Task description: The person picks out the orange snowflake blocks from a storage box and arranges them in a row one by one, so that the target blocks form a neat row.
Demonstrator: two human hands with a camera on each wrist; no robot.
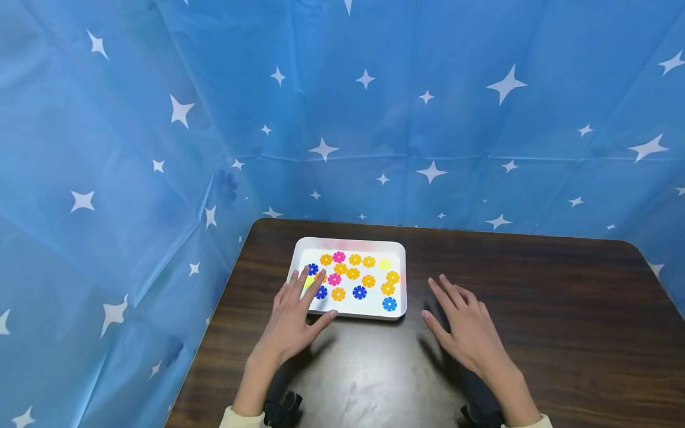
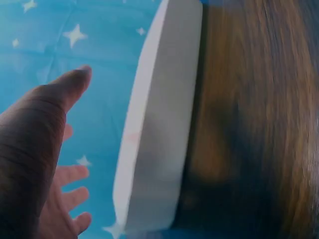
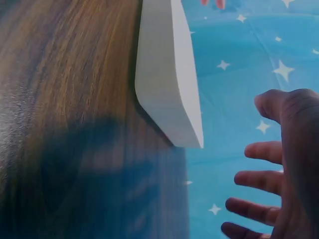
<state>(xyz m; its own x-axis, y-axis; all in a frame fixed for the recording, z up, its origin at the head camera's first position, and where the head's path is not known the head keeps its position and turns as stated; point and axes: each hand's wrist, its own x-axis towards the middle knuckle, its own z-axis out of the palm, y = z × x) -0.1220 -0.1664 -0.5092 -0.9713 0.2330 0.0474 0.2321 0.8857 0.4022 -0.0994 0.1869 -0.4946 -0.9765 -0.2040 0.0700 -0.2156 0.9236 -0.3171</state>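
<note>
A shallow white tray lies on the table, holding several flat flower-shaped pieces in orange, pink, blue and yellow. My left hand is over the tray's front left corner, fingers spread, nothing held; it hides part of that corner and some pieces. In the left wrist view the left hand stands apart from the tray's side wall. To the right of the tray, my right hand hovers above the table with its fingers spread and nothing in it. The right wrist view shows the right hand beside the tray's corner.
The dark wood table stretches far to the right of the tray. A blue curtain with white stars hangs behind the table and along its left side. Black wrist straps sit on both forearms.
</note>
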